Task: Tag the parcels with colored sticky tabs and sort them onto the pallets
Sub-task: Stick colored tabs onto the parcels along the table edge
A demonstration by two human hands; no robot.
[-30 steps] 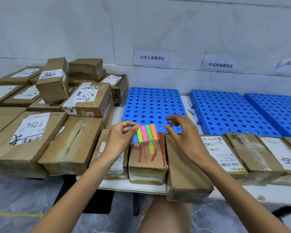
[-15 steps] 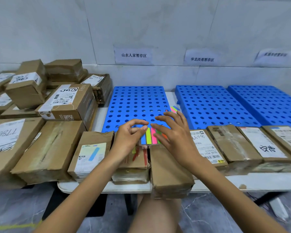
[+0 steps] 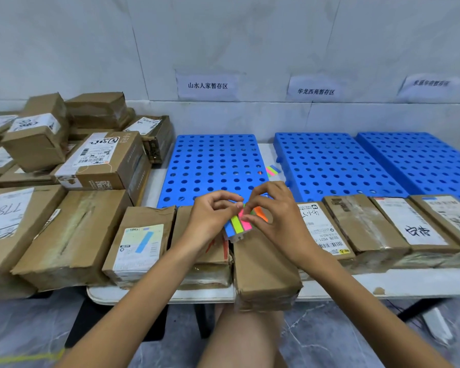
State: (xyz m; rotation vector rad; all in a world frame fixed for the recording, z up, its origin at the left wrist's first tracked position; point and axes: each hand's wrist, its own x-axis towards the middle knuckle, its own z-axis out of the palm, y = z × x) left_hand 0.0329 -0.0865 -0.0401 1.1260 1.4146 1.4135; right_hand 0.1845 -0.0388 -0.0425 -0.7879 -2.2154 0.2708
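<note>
Along the worktop's [image 3: 383,281] back edge lie three blue pallets [image 3: 213,166], all bare; parcels [image 3: 141,243] line the front edge, one overhanging it, and a stack fills the left end. Over the front row, the left hand [image 3: 210,216] pinches the pad of colored sticky tabs [image 3: 238,225] while the right hand [image 3: 274,208] nips the orange tab [image 3: 260,213]. Step judged: peeling a tab. Next: press it onto a parcel. Pallet tops offer open room.

A pad of sticky tabs [image 3: 238,224], blue, yellow-green, pink and orange, sits above brown taped parcels [image 3: 266,272] fronting three empty blue pallets [image 3: 213,166].
</note>
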